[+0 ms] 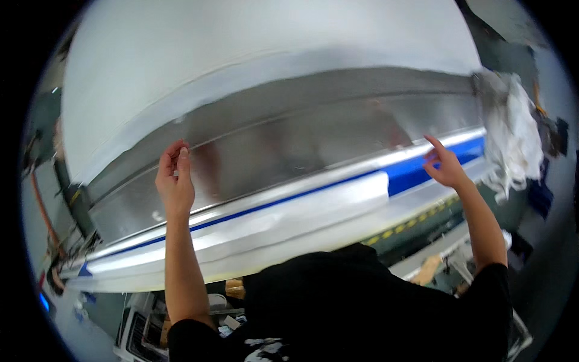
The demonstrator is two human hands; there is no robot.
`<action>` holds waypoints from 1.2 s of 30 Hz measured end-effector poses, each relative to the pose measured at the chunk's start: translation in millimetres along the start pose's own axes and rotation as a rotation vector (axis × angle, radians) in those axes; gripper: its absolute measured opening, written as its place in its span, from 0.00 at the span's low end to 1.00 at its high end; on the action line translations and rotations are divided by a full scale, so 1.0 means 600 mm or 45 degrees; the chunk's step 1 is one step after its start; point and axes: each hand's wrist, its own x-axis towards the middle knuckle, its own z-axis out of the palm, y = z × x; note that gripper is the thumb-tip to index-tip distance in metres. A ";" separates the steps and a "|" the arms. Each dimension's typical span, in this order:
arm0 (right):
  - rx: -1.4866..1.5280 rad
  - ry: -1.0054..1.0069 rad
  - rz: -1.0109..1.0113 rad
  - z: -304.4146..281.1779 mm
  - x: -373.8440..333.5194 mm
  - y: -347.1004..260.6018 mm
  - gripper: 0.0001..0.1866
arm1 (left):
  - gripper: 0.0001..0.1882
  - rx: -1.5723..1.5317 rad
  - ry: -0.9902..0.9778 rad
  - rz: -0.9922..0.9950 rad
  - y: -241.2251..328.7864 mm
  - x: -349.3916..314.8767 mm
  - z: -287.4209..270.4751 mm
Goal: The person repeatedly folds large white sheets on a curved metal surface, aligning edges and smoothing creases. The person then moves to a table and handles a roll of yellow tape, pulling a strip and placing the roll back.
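My left hand (176, 181) is raised over the left part of a shiny grey metal surface (289, 142). Its thumb and fingers are pinched together, and I cannot make out what is between them, if anything. At the right, my right hand (446, 166) hovers near a blue strip (416, 172), with the index finger stretched out and the others loosely bent and apart; nothing shows in it. A large white sheet (271, 36) lies across the far side of the metal. Along the near side runs a white, film-like strip (301, 208), partly covering the blue.
A crumpled white cloth or plastic bundle (512, 133) hangs at the right end. Below the near edge are yellow-and-black striped tape (416, 220) and a cluttered cart (142, 332). An orange hose or cable (45, 211) shows at the far left.
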 end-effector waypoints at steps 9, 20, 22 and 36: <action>-0.047 0.032 -0.535 0.171 0.196 -0.394 0.34 | 0.19 1.118 0.609 0.387 -0.220 0.077 -0.306; 0.101 -0.041 -1.247 0.361 0.466 -1.045 0.26 | 0.18 0.889 0.588 0.356 -0.232 0.076 -0.271; 0.110 -0.023 -1.305 0.392 0.516 -1.122 0.26 | 0.18 0.822 0.592 0.385 -0.228 0.083 -0.269; -0.024 0.044 -1.328 0.460 0.604 -1.244 0.26 | 0.19 0.763 0.561 0.326 -0.231 0.080 -0.276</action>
